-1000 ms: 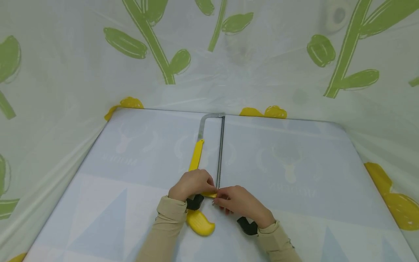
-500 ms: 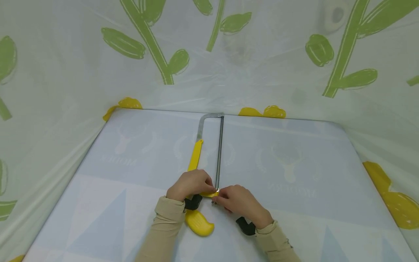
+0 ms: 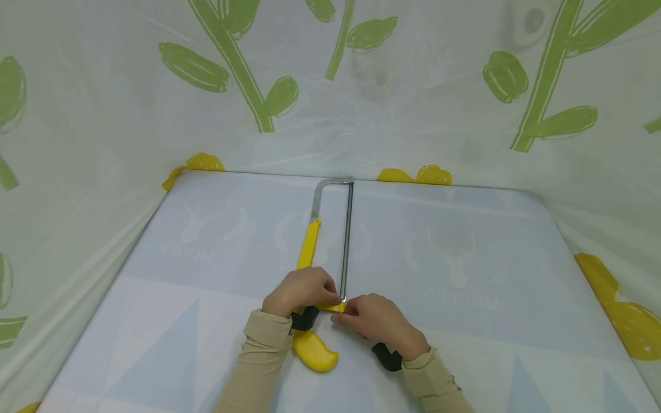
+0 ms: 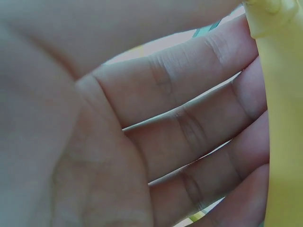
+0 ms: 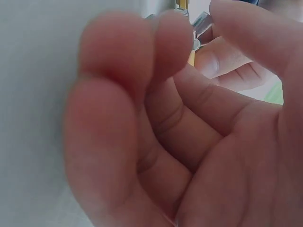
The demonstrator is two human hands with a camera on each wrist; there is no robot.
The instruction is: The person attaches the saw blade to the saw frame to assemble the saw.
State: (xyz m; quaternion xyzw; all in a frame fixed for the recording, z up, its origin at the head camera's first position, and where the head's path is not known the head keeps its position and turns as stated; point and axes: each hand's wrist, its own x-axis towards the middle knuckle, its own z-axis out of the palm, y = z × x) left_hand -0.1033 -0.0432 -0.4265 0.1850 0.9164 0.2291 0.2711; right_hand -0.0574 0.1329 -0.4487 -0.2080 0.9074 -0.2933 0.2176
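Observation:
A hacksaw (image 3: 308, 246) lies on the table, its silver bow end pointing away and its yellow handle (image 3: 316, 353) toward me. Its blade (image 3: 347, 241) runs along the right side. My left hand (image 3: 302, 289) grips the yellow frame close to the blade's near end; in the left wrist view its fingers (image 4: 189, 85) reach behind the yellow frame (image 4: 289, 123). Just to the right, my right hand (image 3: 379, 318) pinches a small silver wing nut (image 5: 202, 22) between thumb and forefinger. In the head view the fingers cover that nut.
The table (image 3: 465, 258) has a pale cloth with blue triangles and faint deer-head prints. Behind it hangs a whitish curtain (image 3: 413, 126) with green leaf prints. A black wrist strap (image 3: 387, 357) circles my right wrist, and another (image 3: 304, 318) my left.
My right thumb and fingers have shifted around the wing nut, which showed at the fingertips earlier and is now covered. The left hand and hacksaw stay in place.

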